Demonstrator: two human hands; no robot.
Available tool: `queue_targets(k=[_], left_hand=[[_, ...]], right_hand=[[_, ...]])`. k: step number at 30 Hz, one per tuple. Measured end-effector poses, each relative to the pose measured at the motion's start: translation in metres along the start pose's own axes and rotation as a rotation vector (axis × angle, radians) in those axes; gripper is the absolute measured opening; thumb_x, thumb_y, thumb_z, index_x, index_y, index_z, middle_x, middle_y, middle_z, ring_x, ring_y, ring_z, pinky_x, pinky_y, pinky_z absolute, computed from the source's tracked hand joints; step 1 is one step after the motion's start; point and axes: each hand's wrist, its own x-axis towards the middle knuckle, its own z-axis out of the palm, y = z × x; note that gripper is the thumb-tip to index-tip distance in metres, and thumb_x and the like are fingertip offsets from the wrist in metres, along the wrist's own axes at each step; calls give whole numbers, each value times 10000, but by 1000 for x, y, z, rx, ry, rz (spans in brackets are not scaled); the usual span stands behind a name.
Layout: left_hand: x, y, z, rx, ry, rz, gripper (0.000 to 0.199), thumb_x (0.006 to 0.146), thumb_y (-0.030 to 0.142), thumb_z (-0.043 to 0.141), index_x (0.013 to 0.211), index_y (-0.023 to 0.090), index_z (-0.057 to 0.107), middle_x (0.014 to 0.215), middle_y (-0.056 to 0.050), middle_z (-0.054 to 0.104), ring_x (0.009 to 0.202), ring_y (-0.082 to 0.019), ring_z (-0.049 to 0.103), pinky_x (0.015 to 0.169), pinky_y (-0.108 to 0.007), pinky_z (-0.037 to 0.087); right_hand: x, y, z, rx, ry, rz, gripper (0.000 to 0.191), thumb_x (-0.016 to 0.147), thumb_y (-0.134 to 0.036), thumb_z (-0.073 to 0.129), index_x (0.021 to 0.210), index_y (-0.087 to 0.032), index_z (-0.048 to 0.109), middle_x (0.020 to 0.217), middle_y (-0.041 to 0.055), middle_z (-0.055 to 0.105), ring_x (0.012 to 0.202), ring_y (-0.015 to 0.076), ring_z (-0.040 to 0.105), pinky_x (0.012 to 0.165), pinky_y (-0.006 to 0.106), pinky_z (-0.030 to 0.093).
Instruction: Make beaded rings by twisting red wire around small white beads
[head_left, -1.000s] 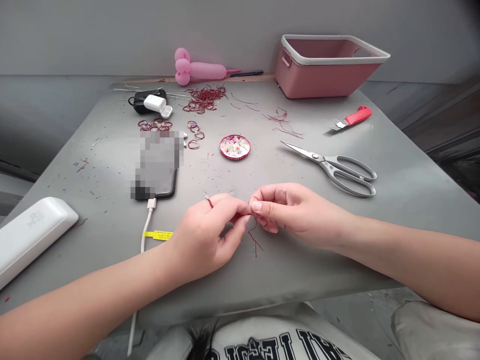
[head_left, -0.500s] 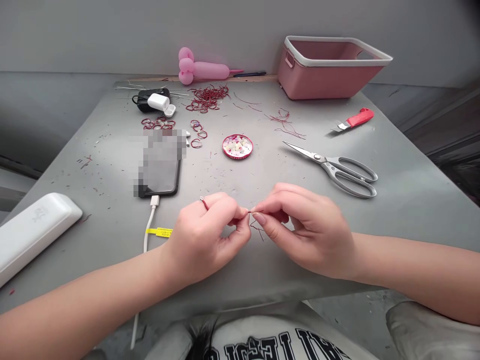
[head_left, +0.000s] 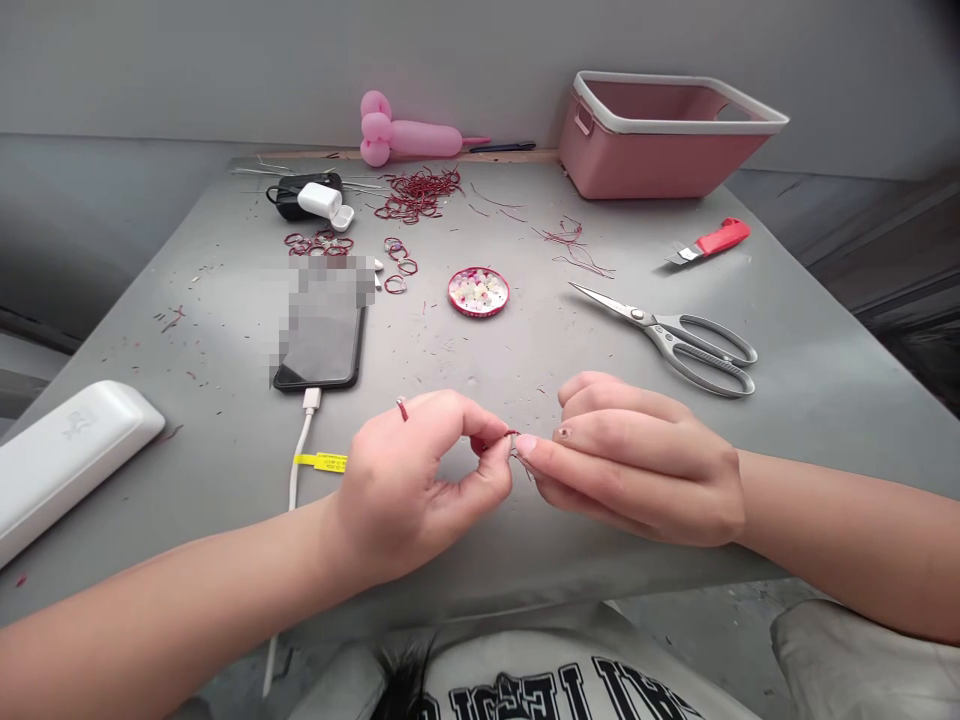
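My left hand (head_left: 427, 480) pinches a thin dark red cord (head_left: 513, 433) between thumb and forefinger, and a cord ring circles one of its fingers. Close against it, my right hand (head_left: 637, 460) has its fingers folded together, the thumb tip at the cord; thin loose ends hang below the fingertips. Most of the cord is hidden by the fingers. Beyond my hands lies a small red-rimmed lid (head_left: 478, 312) holding pale and pink beads (head_left: 480, 290). Several finished-looking red cord rings (head_left: 395, 284) lie behind the phone and beside it.
Scissors (head_left: 667, 335) and a red-handled cutter (head_left: 720, 238) lie at the right. A pink bin (head_left: 645, 165) and a pink balloon (head_left: 424, 138) stand at the back. Left are a phone (head_left: 322, 345) on a white cable, a white case (head_left: 79, 465) and a red cord pile (head_left: 420, 193).
My right hand has turned over, its thumb now stretched toward the cord and its back more in view. Both hands have shifted slightly right.
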Motion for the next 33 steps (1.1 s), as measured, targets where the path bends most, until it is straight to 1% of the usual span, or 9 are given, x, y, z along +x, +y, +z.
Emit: queue_targets(k=[2,4,8,11,14,22,28,31,33], left_hand=[[0,0,1,-30,-12,-16,122,771,80,603,754,200,589,637,35,697,561,-102,651,569,-198,522],[0,1,1,-90,-50,-104,103,781,83,612,761,183,601,672,27,712,596,-97,669,625,-191,541],[4,0,0,-381,-153,-469,6,813,167,642,810,162,641,745,3,734,671,-104,695,649,-178,561],[10,-3,-1,-705,-238,-761,67,823,221,663,800,159,652,774,-8,753,719,-110,712,680,-172,571],[13,-6,-1,-918,-269,-898,90,820,244,689,799,159,668,798,-9,763,753,-111,721,720,-177,575],[12,-8,1,-1080,-258,-999,113,787,209,742,879,157,703,824,-3,768,776,-93,718,740,-153,576],[12,-8,2,-1070,-199,-993,90,795,201,737,867,160,701,789,11,765,742,-83,719,729,-149,590],[13,-8,0,-1041,-148,-975,93,796,219,740,878,188,710,812,24,769,766,-95,730,735,-157,599],[14,-7,-2,-1006,-141,-930,79,794,216,738,870,202,721,803,34,768,767,-98,734,725,-157,604]], right_hand=[[0,2,0,-47,4,-58,126,791,-50,641,818,-171,622,566,-6,493,531,124,435,469,306,374],[1,5,2,-81,7,-113,140,773,-40,658,759,-177,631,544,-12,470,520,122,421,454,307,339],[-1,8,5,-128,13,-141,183,736,-17,686,676,-182,637,529,-11,461,513,125,413,445,310,323],[-4,11,7,-151,-3,-100,168,738,-40,699,686,-186,635,551,-1,491,536,134,425,466,322,350],[-6,13,5,-161,-12,-53,178,749,-63,702,694,-206,611,599,6,522,557,137,433,489,328,366],[-3,14,-3,-127,-55,2,184,814,-89,643,720,-232,576,629,7,572,588,142,501,525,323,434],[-3,18,-5,31,-115,81,204,825,-108,604,980,-236,640,847,59,669,739,160,619,637,305,540],[0,15,-7,254,-102,194,244,839,-125,553,1050,-188,657,925,101,673,837,175,647,732,309,562],[4,11,-8,438,-87,356,223,863,-119,523,1014,-184,674,926,90,675,840,153,648,730,279,560]])
